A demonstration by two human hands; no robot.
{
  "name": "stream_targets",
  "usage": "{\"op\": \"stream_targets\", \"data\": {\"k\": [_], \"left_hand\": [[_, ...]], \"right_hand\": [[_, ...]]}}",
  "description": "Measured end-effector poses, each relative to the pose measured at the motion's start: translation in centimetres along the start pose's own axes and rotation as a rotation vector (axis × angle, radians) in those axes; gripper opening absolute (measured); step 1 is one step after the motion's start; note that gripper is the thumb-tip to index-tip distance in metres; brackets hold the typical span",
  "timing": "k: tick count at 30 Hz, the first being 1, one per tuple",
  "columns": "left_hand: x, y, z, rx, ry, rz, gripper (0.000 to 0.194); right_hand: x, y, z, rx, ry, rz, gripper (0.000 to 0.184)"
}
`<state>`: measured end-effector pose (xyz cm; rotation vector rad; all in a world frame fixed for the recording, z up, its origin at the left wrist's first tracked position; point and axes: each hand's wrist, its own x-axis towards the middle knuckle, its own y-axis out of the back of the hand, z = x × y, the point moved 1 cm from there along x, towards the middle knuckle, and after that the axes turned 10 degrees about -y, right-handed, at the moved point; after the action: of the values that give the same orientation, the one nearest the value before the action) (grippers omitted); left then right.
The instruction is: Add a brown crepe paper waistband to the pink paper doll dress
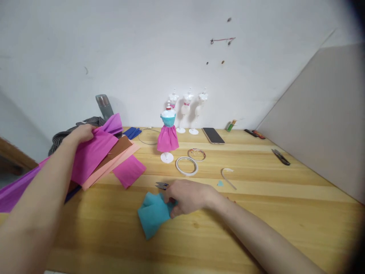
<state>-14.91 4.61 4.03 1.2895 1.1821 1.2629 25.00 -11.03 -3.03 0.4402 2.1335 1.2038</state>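
Right hand [185, 196] pinches teal cloth [154, 215] | lower centre of frame, one corner pointing down | left hand [82, 134] grips pink cloth [92, 158] | left of frame, long axis slanting up rightward

marked white wall [142, 49], pale wooden tabletop [288, 213] with streaked grain, greyer wall [333, 110] at right

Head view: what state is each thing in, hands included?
Left hand: gripping magenta fabric.
Right hand: gripping turquoise cloth.
Turquoise cloth: creased, partly folded.
Small scissors: blades apart.
Front mannequin: upright, clothed.
Rear mannequins: upright.
Phone: flat, screen dark.
Flask: lid on.
White ring: lying flat.
Dark-handled tool: lying flat; open or shut unclear.
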Motion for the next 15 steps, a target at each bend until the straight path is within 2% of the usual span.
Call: {"op": "stream_targets", "data": {"k": [3, 6, 10, 12, 15], "left_hand": [[-0.5, -1.4, 0.0, 0.084, 0.032, -0.005, 0.017], [-1.1, -3.0, 1.0, 0.126, 0.028, 0.047, 0.042], [-1.3, -4.8, 3.4, 0.155, -0.084, 0.190, 0.071], [-1.1, -5.5, 4.8, 0.156, -0.224, 0.284, 0.066], [-0.8, -6.8, 6.4, 0.134, -0.351, 0.243, 0.042]], "right_hand": [[-0.1, -0.2, -0.4, -0.043, -0.002, -0.006, 0.026], [-0.2, -0.2, -0.9, -0.095, -0.020, -0.013, 0.026], [-0.2, -0.2, -1.4, -0.145, -0.038, -0.028, 0.018], [-0.1, -0.3, -1.6, -0.183, -0.046, -0.036, 0.012], [0.1, -0.4, -1.9, -0.252, -0.032, 0.002, 0.010]]}}
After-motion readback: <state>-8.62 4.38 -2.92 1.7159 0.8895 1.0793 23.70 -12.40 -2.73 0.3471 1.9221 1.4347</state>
